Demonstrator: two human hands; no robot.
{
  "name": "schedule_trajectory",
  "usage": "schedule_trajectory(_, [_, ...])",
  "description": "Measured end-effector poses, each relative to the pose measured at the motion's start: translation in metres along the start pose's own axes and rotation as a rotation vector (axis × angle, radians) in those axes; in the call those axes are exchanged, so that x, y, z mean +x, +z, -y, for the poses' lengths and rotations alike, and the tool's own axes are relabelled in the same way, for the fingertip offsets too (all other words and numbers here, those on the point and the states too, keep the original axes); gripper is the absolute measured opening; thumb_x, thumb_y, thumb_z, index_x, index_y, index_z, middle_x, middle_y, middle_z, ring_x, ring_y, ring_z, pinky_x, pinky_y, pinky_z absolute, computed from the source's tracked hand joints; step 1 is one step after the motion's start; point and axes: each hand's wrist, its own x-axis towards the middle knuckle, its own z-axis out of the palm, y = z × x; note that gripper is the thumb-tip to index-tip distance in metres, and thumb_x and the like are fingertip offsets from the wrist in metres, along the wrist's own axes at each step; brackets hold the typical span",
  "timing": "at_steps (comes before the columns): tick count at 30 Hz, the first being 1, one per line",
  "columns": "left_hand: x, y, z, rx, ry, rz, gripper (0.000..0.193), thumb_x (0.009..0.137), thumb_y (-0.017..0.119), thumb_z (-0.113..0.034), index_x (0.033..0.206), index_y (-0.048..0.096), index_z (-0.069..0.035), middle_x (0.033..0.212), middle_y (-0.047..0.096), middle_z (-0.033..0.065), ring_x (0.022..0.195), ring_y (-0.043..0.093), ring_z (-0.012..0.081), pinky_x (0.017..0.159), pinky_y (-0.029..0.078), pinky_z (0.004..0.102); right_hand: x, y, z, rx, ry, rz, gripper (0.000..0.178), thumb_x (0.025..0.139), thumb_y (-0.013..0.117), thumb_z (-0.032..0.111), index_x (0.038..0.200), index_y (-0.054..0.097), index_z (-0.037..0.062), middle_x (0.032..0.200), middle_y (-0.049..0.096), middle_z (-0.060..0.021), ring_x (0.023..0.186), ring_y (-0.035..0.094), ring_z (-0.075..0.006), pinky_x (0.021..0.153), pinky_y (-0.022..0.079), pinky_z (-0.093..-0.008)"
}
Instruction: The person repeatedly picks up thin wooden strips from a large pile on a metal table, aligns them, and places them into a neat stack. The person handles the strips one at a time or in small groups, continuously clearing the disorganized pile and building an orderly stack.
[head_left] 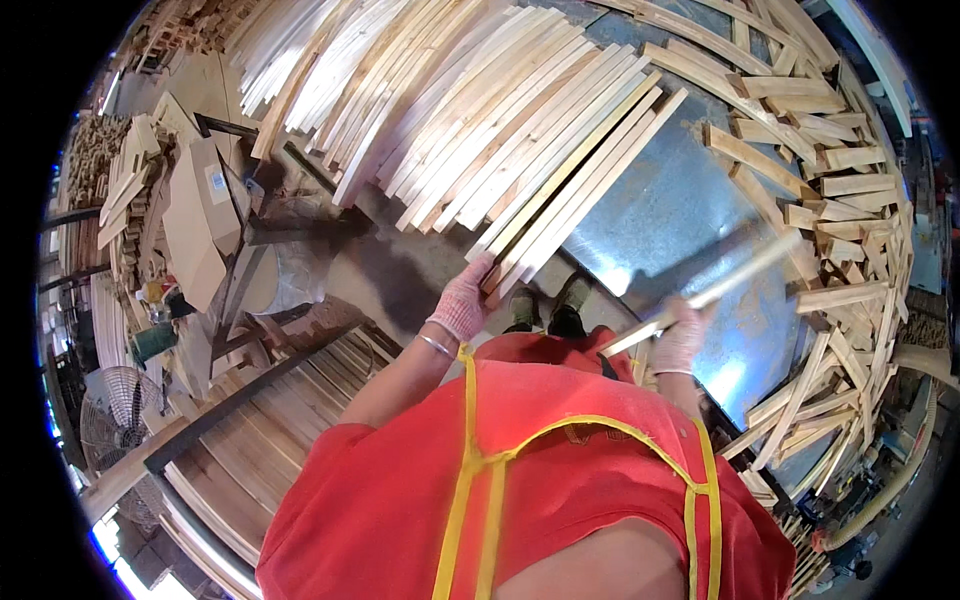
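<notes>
My left hand (463, 308), in a pinkish knit glove, grips the near end of a pale wooden strip (545, 195) at the right side of a long row of strips. Two more strips (612, 190) lie just right of it, past a dark narrow gap. My right hand (682, 338), gloved alike and slightly blurred, is closed around a separate wooden strip (735, 280). That strip is held slanting above the metal tabletop (640, 225), its near end close to my red apron (590, 385).
Short offcuts (845, 215) are heaped along the table's right side. Rows of more strips (400, 75) stretch to the far left. At left stand a cardboard box (205, 225), a wire-caged fan (118, 410) and a rack of boards (260, 430). My shoes (567, 300) show below the table edge.
</notes>
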Motion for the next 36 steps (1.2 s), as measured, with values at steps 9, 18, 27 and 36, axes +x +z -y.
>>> schedule_trajectory(9, [-0.108, 0.1, -0.102, 0.23, -0.042, 0.229, 0.059, 0.107, 0.064, -0.057, 0.129, 0.072, -0.002, 0.114, 0.075, 0.0098, 0.108, 0.074, 0.0278, 0.098, 0.06, 0.0425, 0.011, 0.17, 0.009, -0.493, 0.174, 0.857, 0.083, 0.097, 0.081, 0.027, 0.162, 0.038, -0.0022, 0.107, 0.07, -0.0134, 0.083, 0.066, -0.0192, 0.073, 0.057, -0.0351])
schedule_trajectory(18, [0.011, 0.237, -0.128, 1.519, 0.202, 0.251, 0.077, 0.094, 0.078, -0.029, 0.16, 0.046, -0.005, 0.123, 0.072, 0.0207, 0.101, 0.072, 0.0255, 0.091, 0.057, 0.0372, 0.054, 0.182, 0.014, -0.226, 0.378, 0.826, 0.059, 0.099, 0.073, 0.012, 0.15, 0.048, 0.0015, 0.111, 0.072, -0.0079, 0.083, 0.067, -0.0158, 0.069, 0.057, -0.0302])
schedule_trajectory(27, [-0.032, 0.182, -0.173, 1.635, 0.835, -0.186, 0.051, 0.082, 0.075, -0.01, 0.132, 0.067, -0.008, 0.122, 0.071, 0.0173, 0.108, 0.072, 0.0375, 0.095, 0.058, 0.0462, 0.089, 0.196, 0.018, -0.597, 0.148, 1.152, 0.075, 0.096, 0.073, 0.014, 0.163, 0.043, -0.0014, 0.147, 0.065, -0.0149, 0.124, 0.061, -0.0205, 0.106, 0.051, -0.0345])
schedule_trajectory(36, [0.006, 0.134, -0.21, 2.209, 1.004, -0.569, 0.077, 0.101, 0.07, -0.039, 0.166, 0.043, -0.007, 0.157, 0.058, 0.0253, 0.141, 0.06, 0.0435, 0.115, 0.053, 0.0533, 0.071, 0.015, 0.101, -1.197, -0.267, 0.391, 0.069, 0.096, 0.071, 0.021, 0.159, 0.05, 0.0055, 0.148, 0.066, -0.0178, 0.137, 0.062, -0.0392, 0.119, 0.046, -0.041])
